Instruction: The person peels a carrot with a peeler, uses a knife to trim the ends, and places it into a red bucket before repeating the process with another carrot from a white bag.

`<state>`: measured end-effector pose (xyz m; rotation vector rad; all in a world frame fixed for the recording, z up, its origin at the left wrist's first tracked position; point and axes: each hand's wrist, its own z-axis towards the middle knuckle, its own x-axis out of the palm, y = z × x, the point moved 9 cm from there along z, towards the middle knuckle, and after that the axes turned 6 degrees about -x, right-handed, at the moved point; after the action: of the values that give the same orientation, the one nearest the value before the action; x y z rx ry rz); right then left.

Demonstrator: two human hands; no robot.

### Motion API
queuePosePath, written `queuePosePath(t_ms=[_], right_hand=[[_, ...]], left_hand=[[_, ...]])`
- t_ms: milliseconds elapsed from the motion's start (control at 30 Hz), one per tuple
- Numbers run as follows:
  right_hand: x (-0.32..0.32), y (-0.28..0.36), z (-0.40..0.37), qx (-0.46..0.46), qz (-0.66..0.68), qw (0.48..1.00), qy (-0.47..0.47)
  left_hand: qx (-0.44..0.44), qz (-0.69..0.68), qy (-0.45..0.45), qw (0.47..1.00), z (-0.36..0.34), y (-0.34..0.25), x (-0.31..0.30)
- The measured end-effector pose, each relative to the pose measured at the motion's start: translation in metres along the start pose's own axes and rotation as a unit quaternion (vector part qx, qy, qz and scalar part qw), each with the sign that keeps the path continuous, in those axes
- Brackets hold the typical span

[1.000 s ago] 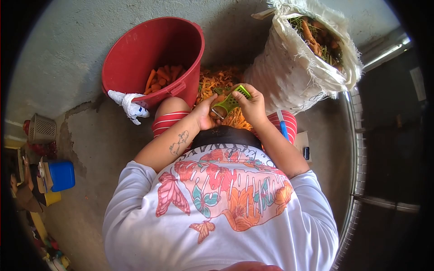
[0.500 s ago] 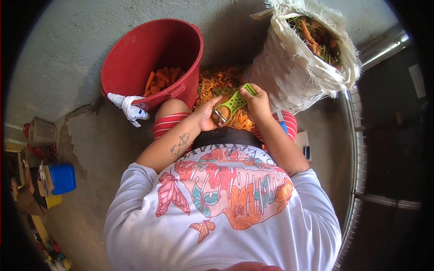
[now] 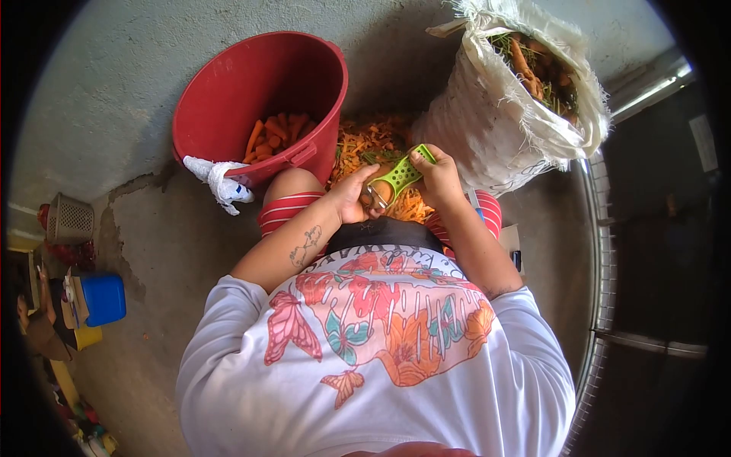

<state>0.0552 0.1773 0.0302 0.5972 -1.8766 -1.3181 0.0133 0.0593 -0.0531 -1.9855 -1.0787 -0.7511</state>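
My left hand (image 3: 353, 196) is closed around a carrot (image 3: 378, 192), only partly visible between its fingers and the tool. A green peeler (image 3: 406, 174) with round holes in its body lies tilted across the carrot, its metal blade end against it. My right hand (image 3: 440, 177) grips the upper end of the peeler. Orange peelings (image 3: 364, 146) are heaped on the floor beyond and beneath my hands. A red bucket (image 3: 221, 97) holding peeled carrots (image 3: 272, 135) leans at the left of the heap.
A white woven sack (image 3: 487, 114) of unpeeled carrots and greens stands at the right. A white cloth (image 3: 221, 183) is tied to the bucket's handle. Farther left are a blue container (image 3: 104, 299) and a grey basket (image 3: 71, 221). A grey wall (image 3: 137, 68) rises behind.
Both hands have shifted very slightly, with the peeler still over the carrot. The whole view has moved a little.
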Motion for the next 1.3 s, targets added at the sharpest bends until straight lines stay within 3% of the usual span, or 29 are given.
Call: queuePosePath(t_ms=[267,367,400,500,600,700,800,1000,1200,1300], right_hand=[[-0.008,-0.007,0.006,0.008,-0.009,1.0,0.01],[-0.029,-0.002,0.016,-0.009,0.036,0.999,-0.032],[-0.051,0.009,0.023,-0.028,0.067,0.993,-0.09],[-0.106,0.038,0.032,-0.083,-0.022,0.978,-0.188],[-0.101,0.055,0.034,-0.167,-0.079,0.969,-0.164],[-0.041,0.047,0.017,-0.126,0.008,0.986,-0.107],[-0.012,0.024,0.019,-0.116,0.004,0.993,-0.025],[0.003,0.003,0.019,-0.102,-0.072,0.992,0.0],[-0.003,0.002,0.022,-0.102,-0.087,0.991,-0.001],[-0.007,-0.004,0.023,-0.061,-0.055,0.997,0.001]], left_hand=[[-0.003,-0.011,0.001,1.0,-0.003,0.001,0.004],[0.003,-0.04,-0.003,0.999,-0.011,-0.003,0.003],[0.016,-0.057,-0.012,0.998,-0.02,-0.007,0.005],[0.05,-0.09,0.008,0.995,-0.037,-0.028,-0.001],[0.074,-0.077,0.073,0.992,-0.026,-0.045,-0.024],[0.06,-0.097,0.005,0.993,-0.017,-0.042,-0.026],[0.054,-0.091,-0.035,0.994,-0.012,-0.033,-0.02],[0.043,-0.043,-0.082,0.995,-0.007,-0.017,-0.023],[0.04,0.004,-0.047,0.998,-0.005,-0.011,-0.01],[0.051,0.038,-0.077,0.995,-0.013,-0.01,-0.002]])
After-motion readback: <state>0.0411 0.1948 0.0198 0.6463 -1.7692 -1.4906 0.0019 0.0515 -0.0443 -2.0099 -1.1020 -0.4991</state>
